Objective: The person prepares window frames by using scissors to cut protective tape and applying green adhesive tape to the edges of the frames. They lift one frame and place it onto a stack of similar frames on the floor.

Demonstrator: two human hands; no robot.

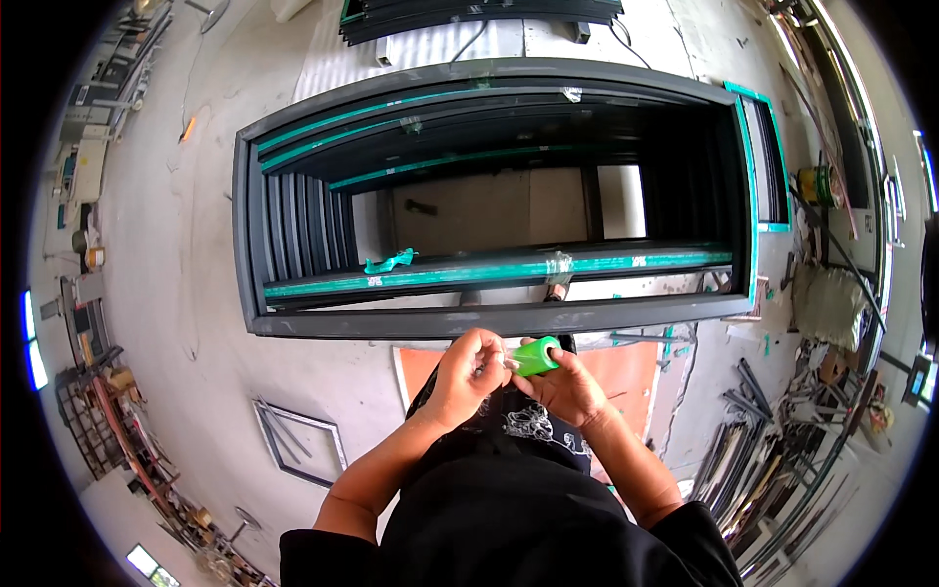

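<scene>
**Green roll in two-handed grip at frame stack**

Workshop, from above: a bright-green, smooth-looking cylindrical roll (533,358) sits btwn the worker's hands, in front of the torso, just on the near side of a stack of dark-grey rectangular frames (489,323). R. hand (569,387) is clamped on it, thumb at the end face & fingers beneath, prob. to steady it. L. hand (468,377) is curled, fingertips pinched together by the roll's other end; can't tell if they hold clear film. The close hold likely suits fine fingerwork.

Frames nest one behind another, prob. to save floor space. Matte bars carry flat teal strips (606,262), prob. surface protection; crinkly clear wrap (559,264) rings one bar, w/ a crumpled teal scrap (391,260) nearby.
</scene>
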